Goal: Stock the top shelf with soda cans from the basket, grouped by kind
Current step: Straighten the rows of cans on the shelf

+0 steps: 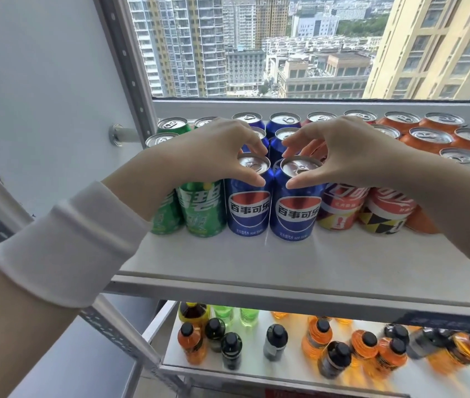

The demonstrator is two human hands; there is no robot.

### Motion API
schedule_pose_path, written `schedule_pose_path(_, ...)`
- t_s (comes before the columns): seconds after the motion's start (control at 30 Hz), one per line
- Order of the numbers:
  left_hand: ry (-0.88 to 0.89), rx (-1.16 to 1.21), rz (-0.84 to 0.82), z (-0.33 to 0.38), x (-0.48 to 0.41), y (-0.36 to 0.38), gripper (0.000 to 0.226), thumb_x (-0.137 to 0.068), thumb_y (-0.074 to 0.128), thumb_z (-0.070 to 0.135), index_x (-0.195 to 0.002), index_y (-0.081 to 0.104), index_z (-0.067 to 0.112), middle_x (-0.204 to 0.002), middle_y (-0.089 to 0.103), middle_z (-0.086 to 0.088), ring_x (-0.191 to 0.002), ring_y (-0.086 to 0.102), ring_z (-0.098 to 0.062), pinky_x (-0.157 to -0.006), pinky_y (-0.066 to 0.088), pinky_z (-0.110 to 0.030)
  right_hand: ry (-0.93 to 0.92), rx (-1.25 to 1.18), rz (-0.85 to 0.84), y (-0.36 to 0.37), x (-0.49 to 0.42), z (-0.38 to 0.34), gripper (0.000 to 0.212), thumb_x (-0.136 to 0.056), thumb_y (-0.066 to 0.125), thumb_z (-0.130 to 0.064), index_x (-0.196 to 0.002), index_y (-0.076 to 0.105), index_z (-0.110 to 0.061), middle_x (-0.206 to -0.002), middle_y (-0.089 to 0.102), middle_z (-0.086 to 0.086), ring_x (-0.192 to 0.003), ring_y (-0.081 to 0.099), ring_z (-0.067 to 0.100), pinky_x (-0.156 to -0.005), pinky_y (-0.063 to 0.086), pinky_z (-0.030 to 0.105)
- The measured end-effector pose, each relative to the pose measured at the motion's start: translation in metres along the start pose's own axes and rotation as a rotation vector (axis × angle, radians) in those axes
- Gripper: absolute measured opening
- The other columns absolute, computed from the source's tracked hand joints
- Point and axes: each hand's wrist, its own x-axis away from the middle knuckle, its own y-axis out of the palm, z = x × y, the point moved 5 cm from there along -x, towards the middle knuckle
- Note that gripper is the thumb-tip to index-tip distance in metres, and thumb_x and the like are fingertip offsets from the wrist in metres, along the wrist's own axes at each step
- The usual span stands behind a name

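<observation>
Left hand [216,147] half-curled round blue can [249,208]

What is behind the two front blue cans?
More blue cans in two further rows; four tops show. The left hand and right hand, gripping the front blue cans, cover parts of the middle row, so its cans' sides are mostly hidden.

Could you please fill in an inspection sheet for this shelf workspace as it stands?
Surface: white top shelf, front strip bare.
Job's things: green cans, blue cans, red cans, orange cans, upright, grouped left to right.
Clutter: nothing seen.
Hands: left hand grips left blue can by its top; right hand grips right blue can likewise.
Cables: nothing seen.
Surroundings: window behind; bottles on lower shelf.
</observation>
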Motion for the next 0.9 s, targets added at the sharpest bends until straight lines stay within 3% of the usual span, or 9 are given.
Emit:
schedule_pose_path(0.13,0.007,-0.002,-0.002,0.001,0.001,-0.001,0.048,-0.075,0.069,0.045,-0.119,0.061,0.027,-0.109,0.049,0.014,-0.096,0.044,-0.003,-0.082,0.031,-0.019,0.000,-0.004,-0.001,-0.001,-0.001,0.001,0.059,-0.064,0.077,-0.042,-0.117,0.060,-0.022,-0.082,0.050,-0.030,-0.078,0.050,-0.013,-0.061,0.040,-0.002)
schedule_pose_path(0.43,0.001,-0.010,-0.004,0.002,0.001,-0.001,0.048,-0.075,0.070,0.044,-0.119,0.061,0.028,-0.105,0.047,0.016,-0.095,0.045,-0.004,-0.082,0.031,-0.020,0.017,-0.043,-0.005,0.000,-0.001,0.004,0.061,-0.062,0.078,-0.041,-0.116,0.060,-0.020,-0.083,0.055,-0.028,-0.080,0.053,-0.011,-0.065,0.042,0.003)
schedule_pose_path(0.63,-0.010,-0.007,-0.015,0.002,0.000,-0.001,0.049,-0.074,0.071,0.044,-0.119,0.060,0.029,-0.104,0.046,0.016,-0.095,0.044,-0.004,-0.081,0.031,-0.021,0.004,-0.040,0.028,0.003,0.003,0.008,0.065,-0.061,0.077,-0.043,-0.119,0.059,-0.021,-0.095,0.061,-0.018,-0.090,0.058,0.004,-0.070,0.039,0.007)
schedule_pose_path(0.9,-0.040,0.005,-0.070,0.001,0.001,-0.001,0.052,-0.073,0.069,0.049,-0.121,0.057,0.031,-0.107,0.047,0.015,-0.102,0.049,-0.007,-0.084,0.039,-0.026,0.034,-0.038,-0.013,0.004,0.005,0.012,0.068,-0.061,0.077,-0.045,-0.122,0.055,-0.026,-0.107,0.064,-0.014,-0.099,0.057,0.006,-0.079,0.042,0.014)
